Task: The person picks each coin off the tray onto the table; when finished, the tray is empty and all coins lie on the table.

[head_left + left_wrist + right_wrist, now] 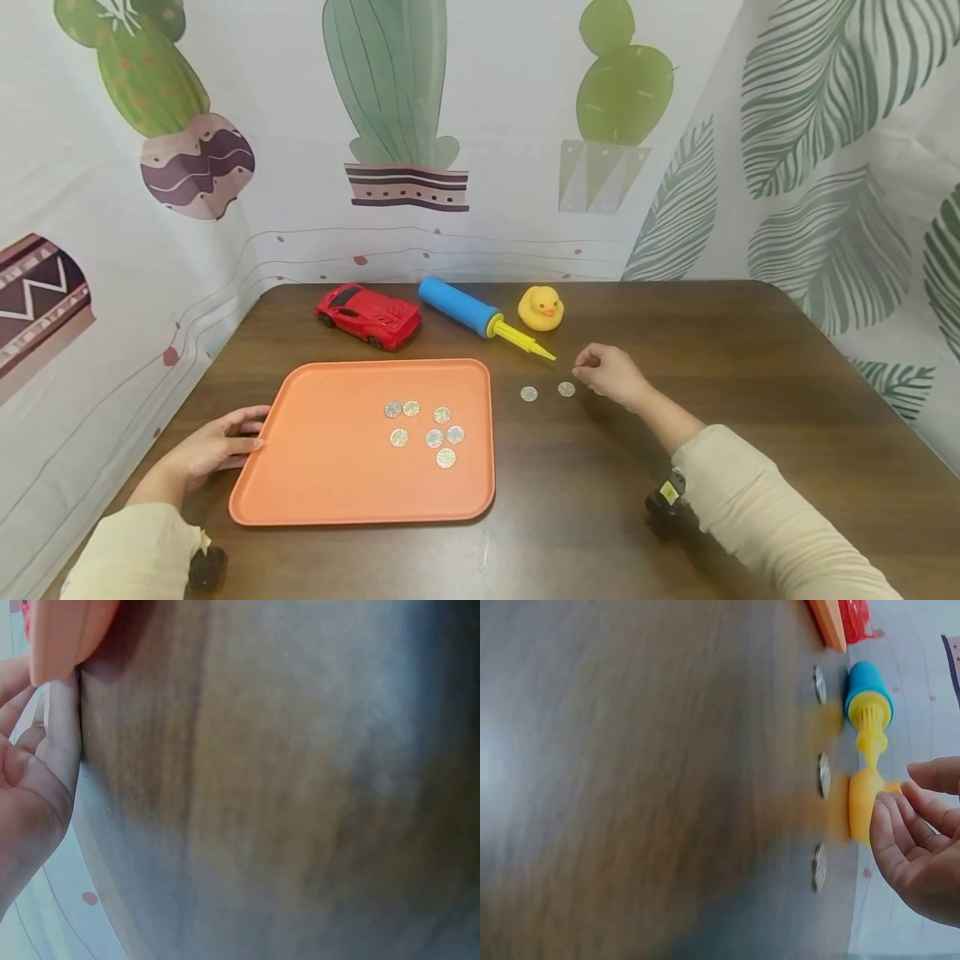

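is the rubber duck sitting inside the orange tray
No, the rubber duck stands on the bare table behind and to the right of the orange tray, beside the pump.

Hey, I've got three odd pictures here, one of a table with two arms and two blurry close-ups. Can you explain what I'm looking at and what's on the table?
There is no machine here: a person works with two bare hands and wears three cameras. The wide picture comes from the head, looking down at a dark brown wooden table. The two close-ups come from cameras strapped to each wrist, so they look sideways and blurred.

On the table lies a flat orange plastic tray with seven small silver coins on it. Two more loose coins lie to its right. Behind stand a red toy car, a blue and yellow hand pump and a yellow rubber duck.

The left hand rests against the tray's left edge. The right hand hovers with curled fingers just beside the loose coins; the right wrist view shows a third coin there, and the hand seems to hold nothing.
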A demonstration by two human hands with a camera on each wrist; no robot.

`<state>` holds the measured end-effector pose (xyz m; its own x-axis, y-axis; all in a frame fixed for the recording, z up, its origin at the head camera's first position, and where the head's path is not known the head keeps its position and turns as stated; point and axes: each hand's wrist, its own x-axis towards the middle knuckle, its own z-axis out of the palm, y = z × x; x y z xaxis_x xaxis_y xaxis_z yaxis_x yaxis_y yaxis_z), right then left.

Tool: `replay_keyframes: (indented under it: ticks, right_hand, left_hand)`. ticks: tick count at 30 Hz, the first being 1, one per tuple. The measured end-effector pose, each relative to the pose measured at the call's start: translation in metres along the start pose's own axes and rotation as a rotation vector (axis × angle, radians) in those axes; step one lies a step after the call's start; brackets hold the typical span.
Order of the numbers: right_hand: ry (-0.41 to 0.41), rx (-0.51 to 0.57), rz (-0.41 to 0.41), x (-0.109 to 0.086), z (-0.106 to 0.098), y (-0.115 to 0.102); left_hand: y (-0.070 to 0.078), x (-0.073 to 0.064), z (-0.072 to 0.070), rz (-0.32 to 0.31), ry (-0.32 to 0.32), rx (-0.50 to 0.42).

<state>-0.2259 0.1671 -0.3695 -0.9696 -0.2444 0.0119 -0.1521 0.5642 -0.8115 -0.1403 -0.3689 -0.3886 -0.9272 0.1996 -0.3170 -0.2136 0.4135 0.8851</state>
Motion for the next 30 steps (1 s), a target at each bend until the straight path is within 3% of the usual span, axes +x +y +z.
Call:
replay_keyframes:
  ticks: [5,12,21,30]
  right_hand:
    - [-0.016,0.016,-0.037,0.002,0.010,-0.011]
    - [-0.098,0.162,-0.024,0.006,0.026,-0.026]
    - [-0.127,0.125,-0.105,0.012,0.048,-0.046]
    - [-0.178,0.164,-0.077,0.019,0.073,-0.062]
  left_hand:
    - [-0.001,0.001,0.000,0.007,-0.004,0.000]
    - [-0.002,0.002,-0.001,-0.016,0.020,0.005]
    - [-0.003,0.000,-0.002,0.011,-0.008,0.006]
    - [-0.002,0.001,-0.002,0.004,0.009,0.004]
